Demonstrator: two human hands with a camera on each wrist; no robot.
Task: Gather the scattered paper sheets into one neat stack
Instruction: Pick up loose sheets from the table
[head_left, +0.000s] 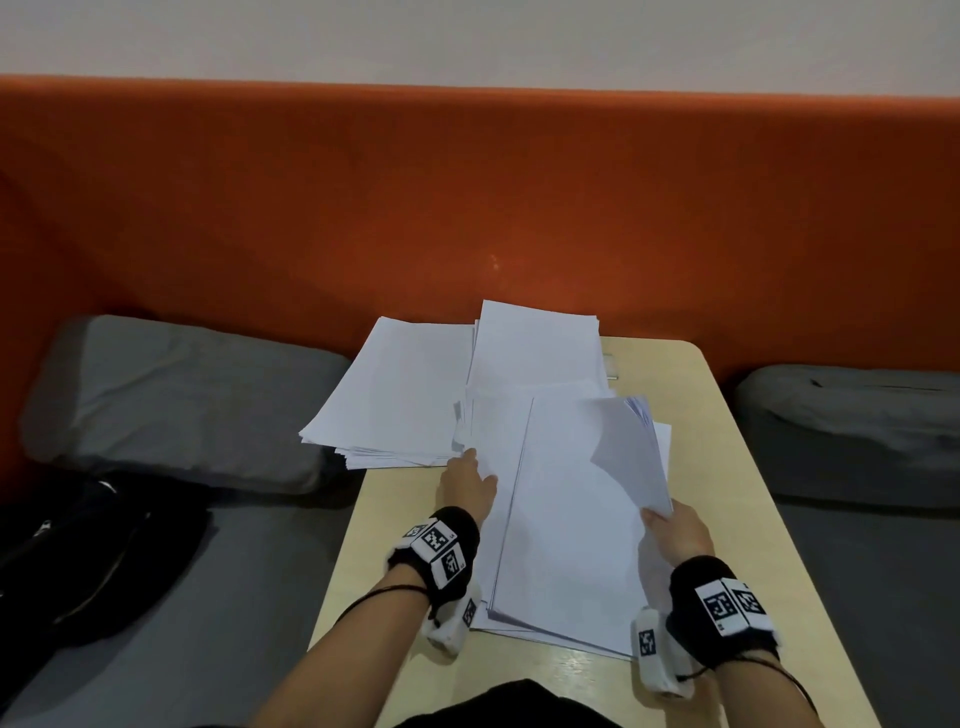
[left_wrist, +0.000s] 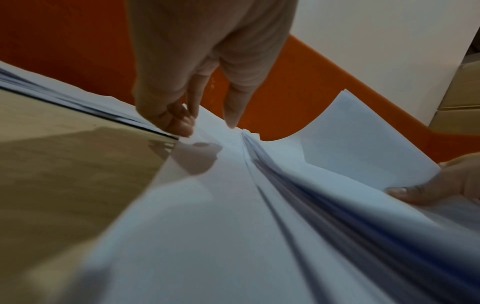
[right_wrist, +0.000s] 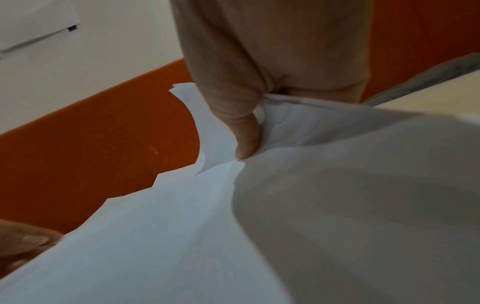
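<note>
White paper sheets lie in overlapping piles on a beige table (head_left: 737, 483). One pile (head_left: 395, 395) overhangs the far left corner, and another (head_left: 535, 343) lies beside it at the far edge. The nearest pile (head_left: 566, 530) lies in front of me. My right hand (head_left: 675, 530) grips a bundle of sheets (head_left: 631, 452) at its right edge, lifted and curling upward; the thumb (right_wrist: 245, 135) presses on top. My left hand (head_left: 465, 486) pinches the left edge of the near sheets (left_wrist: 207, 185), with its fingertips (left_wrist: 182, 123) curled at the paper's edge.
An orange padded backrest (head_left: 467, 197) runs behind the table. Grey cushions sit to the left (head_left: 171, 395) and right (head_left: 852, 421). A black bag (head_left: 88, 545) lies on the seat at the left. Bare tabletop shows along the right and near sides.
</note>
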